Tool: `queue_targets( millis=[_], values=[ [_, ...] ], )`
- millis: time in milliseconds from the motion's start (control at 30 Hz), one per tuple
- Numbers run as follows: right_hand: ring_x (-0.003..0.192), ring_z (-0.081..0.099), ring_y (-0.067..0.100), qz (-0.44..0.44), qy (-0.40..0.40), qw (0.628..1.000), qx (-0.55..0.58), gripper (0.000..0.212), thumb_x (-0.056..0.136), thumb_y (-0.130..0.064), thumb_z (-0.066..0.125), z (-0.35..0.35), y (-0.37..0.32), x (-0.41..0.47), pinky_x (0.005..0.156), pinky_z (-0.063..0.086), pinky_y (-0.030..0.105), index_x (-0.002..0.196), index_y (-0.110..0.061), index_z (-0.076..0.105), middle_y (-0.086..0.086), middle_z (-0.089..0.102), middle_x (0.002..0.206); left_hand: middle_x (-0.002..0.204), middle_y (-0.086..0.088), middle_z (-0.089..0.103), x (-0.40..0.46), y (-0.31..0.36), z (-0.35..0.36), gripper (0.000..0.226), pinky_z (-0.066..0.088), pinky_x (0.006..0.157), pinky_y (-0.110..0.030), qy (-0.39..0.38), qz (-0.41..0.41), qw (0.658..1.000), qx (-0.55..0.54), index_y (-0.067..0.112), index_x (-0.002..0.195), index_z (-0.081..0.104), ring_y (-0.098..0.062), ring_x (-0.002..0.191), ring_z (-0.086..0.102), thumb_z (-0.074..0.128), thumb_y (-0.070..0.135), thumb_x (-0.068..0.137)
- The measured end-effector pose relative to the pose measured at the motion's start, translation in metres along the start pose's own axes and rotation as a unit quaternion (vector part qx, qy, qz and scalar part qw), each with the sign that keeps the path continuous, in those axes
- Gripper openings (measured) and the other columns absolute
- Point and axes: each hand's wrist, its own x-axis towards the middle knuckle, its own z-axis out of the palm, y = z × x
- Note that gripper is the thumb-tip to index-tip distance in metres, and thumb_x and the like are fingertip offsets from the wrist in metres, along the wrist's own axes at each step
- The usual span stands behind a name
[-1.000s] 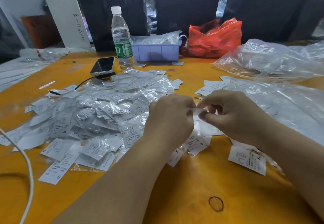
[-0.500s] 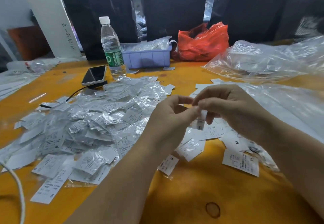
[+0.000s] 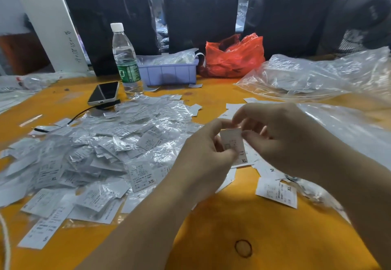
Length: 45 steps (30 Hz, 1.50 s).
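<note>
Both hands hold one white size label [image 3: 233, 145] printed "XL", upright above the orange table [image 3: 264, 227]. My left hand [image 3: 203, 155] pinches the label's left edge with thumb and fingers. From the right, my right hand [image 3: 281, 136] pinches its top and right edge. A big pile of bagged labels [image 3: 101, 149] in clear plastic sleeves lies to the left of the hands. Several loose white labels [image 3: 276, 192] lie under and to the right of the hands.
At the back stand a water bottle [image 3: 125, 60], a phone [image 3: 104, 93] with a cable, a purple bin [image 3: 169, 73] and a red plastic bag [image 3: 232, 57]. Large clear plastic bags [image 3: 317, 75] cover the right side. A white cord [image 3: 5, 246] crosses the left front corner.
The hands have lifted the label off the table and turned it upright, so that its printed face shows. The view has shifted slightly to the left and down.
</note>
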Motion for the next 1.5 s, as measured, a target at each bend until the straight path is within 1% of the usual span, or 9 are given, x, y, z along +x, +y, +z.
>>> queue_targets(
  millis=[167,300,467,633,800,900,1033,1133,1500],
  values=[
    [0.078,0.065,0.031,0.042,0.043,0.988,-0.142,0.026,0.083,-0.001,0.055,-0.026,-0.009,-0.029,0.068,0.054,0.044,0.096,-0.015,0.073,0.005,0.071,0.088,0.080,-0.002,0.067,-0.004,0.004,0.010,0.040,0.053,0.059,-0.039,0.001,0.010,1.000,0.006,0.050,0.102,0.051,-0.023,0.066,0.063,0.063,0.015,0.088],
    [0.076,0.059,0.021,0.150,-0.073,0.955,-0.246,0.021,0.084,-0.003,0.053,-0.030,-0.006,-0.046,0.066,0.050,0.033,0.087,-0.022,0.062,-0.004,0.060,0.085,0.072,0.003,0.061,-0.006,0.005,0.017,0.029,0.046,0.050,-0.019,-0.034,0.021,0.999,0.001,0.045,0.092,0.054,-0.010,0.059,0.063,0.065,0.018,0.089],
    [0.099,0.056,0.020,0.190,-0.125,0.934,-0.277,0.041,0.080,-0.002,0.053,-0.026,0.016,-0.059,0.080,0.054,0.035,0.115,-0.022,0.060,-0.003,0.057,0.111,0.077,0.017,0.064,-0.011,0.004,0.032,0.012,0.044,0.060,-0.010,-0.062,0.015,0.998,0.024,0.037,0.089,0.069,-0.003,0.071,0.061,0.063,0.027,0.091],
    [0.085,0.035,0.019,0.242,-0.192,0.896,-0.319,0.025,0.089,-0.007,0.050,-0.020,0.025,-0.064,0.066,0.039,0.031,0.110,-0.019,0.051,-0.002,0.034,0.087,0.083,0.015,0.068,-0.011,0.004,0.035,0.015,0.046,0.062,-0.011,-0.059,-0.002,0.998,0.015,0.036,0.099,0.071,-0.002,0.076,0.063,0.061,0.027,0.094],
    [0.080,0.044,0.021,0.225,-0.128,0.919,-0.298,0.022,0.085,-0.005,0.053,-0.017,0.021,-0.063,0.061,0.036,0.032,0.086,-0.022,0.039,-0.006,0.028,0.073,0.069,0.023,0.061,-0.012,0.002,0.036,0.014,0.041,0.059,-0.006,-0.060,0.000,0.998,0.033,0.037,0.096,0.071,0.003,0.065,0.056,0.062,0.026,0.094],
    [0.079,0.057,0.025,0.162,-0.024,0.944,-0.285,0.022,0.081,-0.001,0.054,-0.017,0.024,-0.066,0.058,0.048,0.033,0.095,-0.016,0.060,-0.004,0.055,0.082,0.072,0.019,0.063,-0.012,0.006,0.034,0.016,0.044,0.056,-0.011,-0.037,0.003,0.999,0.026,0.038,0.095,0.070,0.000,0.064,0.057,0.062,0.025,0.094],
    [0.076,0.066,0.024,0.042,0.140,0.980,-0.137,0.025,0.079,0.010,0.066,-0.017,0.023,-0.060,0.062,0.057,0.039,0.097,-0.007,0.073,0.005,0.071,0.086,0.083,0.013,0.069,-0.010,0.010,0.024,0.024,0.051,0.062,-0.029,0.022,0.015,1.000,0.001,0.035,0.088,0.073,-0.012,0.072,0.062,0.061,0.014,0.092],
    [0.073,0.063,0.002,0.024,0.186,0.982,0.021,0.020,0.086,0.000,0.069,-0.013,0.016,-0.049,0.067,0.054,0.022,0.099,-0.015,0.074,-0.011,0.069,0.085,0.080,0.016,0.069,-0.010,0.013,0.014,0.023,0.050,0.055,-0.019,0.064,0.034,0.997,-0.015,0.032,0.082,0.073,-0.004,0.069,0.062,0.063,0.013,0.089],
    [0.064,0.068,0.012,0.034,0.124,0.942,0.309,0.022,0.086,-0.005,0.070,0.012,-0.011,0.024,0.059,0.056,0.025,0.101,-0.020,0.065,0.001,0.068,0.077,0.097,0.014,0.069,-0.004,0.013,-0.014,0.021,0.050,0.066,-0.018,0.021,0.037,0.997,-0.069,0.035,0.096,0.070,-0.003,0.087,0.066,0.065,0.045,0.078]
  ],
)
